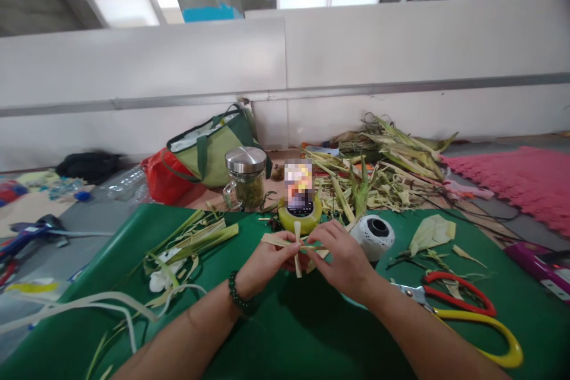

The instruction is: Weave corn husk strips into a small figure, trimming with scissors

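Observation:
Both hands meet over the green mat [285, 332] at the middle of the view. My left hand [266, 266], with a dark bead bracelet on its wrist, pinches crossed pale husk strips [291, 243]. My right hand [342, 256] pinches the same strips from the right side, fingers closed on them. One strip lies flat, another hangs down across it. A white spool of twine [376, 236] stands just right of my right hand. A phone leans on a yellow tape roll [300, 218] right behind the hands.
Scissors with red and yellow handles [463, 309] lie at the right. A glass jar with a metal lid [244, 181] stands behind. A pile of corn husks [383, 166] lies at the back right, loose green and pale strips [187, 246] at the left, a green bag [214, 148] beyond.

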A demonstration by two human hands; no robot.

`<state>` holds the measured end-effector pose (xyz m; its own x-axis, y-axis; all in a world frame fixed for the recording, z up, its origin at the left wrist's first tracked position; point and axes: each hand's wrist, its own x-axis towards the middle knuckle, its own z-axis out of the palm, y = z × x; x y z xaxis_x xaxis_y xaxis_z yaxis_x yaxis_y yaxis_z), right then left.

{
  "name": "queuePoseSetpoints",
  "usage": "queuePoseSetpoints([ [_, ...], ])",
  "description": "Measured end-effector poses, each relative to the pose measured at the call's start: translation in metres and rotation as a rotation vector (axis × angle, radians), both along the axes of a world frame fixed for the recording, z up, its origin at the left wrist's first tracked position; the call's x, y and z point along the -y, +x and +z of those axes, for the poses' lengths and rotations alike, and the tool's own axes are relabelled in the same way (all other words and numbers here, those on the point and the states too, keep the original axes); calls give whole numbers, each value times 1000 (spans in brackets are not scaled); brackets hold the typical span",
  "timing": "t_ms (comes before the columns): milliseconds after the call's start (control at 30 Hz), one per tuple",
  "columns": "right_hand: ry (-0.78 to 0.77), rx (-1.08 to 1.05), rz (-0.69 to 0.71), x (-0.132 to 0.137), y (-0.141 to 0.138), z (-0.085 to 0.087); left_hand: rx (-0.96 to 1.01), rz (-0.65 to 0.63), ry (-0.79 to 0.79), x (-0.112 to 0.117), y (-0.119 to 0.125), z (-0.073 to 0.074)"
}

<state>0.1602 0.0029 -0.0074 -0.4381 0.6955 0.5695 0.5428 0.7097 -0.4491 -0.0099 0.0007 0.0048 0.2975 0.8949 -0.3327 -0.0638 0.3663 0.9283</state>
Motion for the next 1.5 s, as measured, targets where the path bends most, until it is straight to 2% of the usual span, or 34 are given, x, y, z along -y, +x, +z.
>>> queuePoseSetpoints([
  [67,198,124,59,2,-4,1,14,29,23,1,2,-1],
  [167,316,271,148,4,-10,0,89,43,51,2,5,0],
  [267,294,243,165,3,-11,-2,132,29,41,4,5,1],
  [433,95,228,261,-1,-2,0,72,21,33,5,1,1],
  [533,159,185,243,-2,0,-1,64,-15,-11,5,0,-1],
  [600,162,112,249,-3,-1,-3,5,-63,25,5,0,-1],
  [700,-66,-105,201,-5,-3,-6,-204,-130,245,5,0,1],
  [800,-346,-311,111,-7,-2,-5,-367,-96,498,8,0,4],
  [833,-403,-350,94,-7,-1,-4,-369,-87,517,9,0,4],
  [900,-458,-383,77,-6,1,0,-326,-109,448,11,1,5],
  [967,-420,-363,88,-4,3,4,-281,-124,351,11,2,4],
  [1100,-138,-106,201,2,0,7,-280,-91,302,8,3,-1],
  [1167,-16,-29,174,3,-3,6,-299,-101,323,8,3,-5],
  [1233,7,-61,121,3,-5,5,-298,-101,334,8,3,-6],
  [1300,-92,-142,117,3,-4,6,-236,-114,304,9,4,-5],
  [1400,-334,-284,148,2,-1,9,-126,-176,268,10,4,-1],
  [1500,-601,-418,187,1,0,10,-151,-209,283,9,2,3],
])
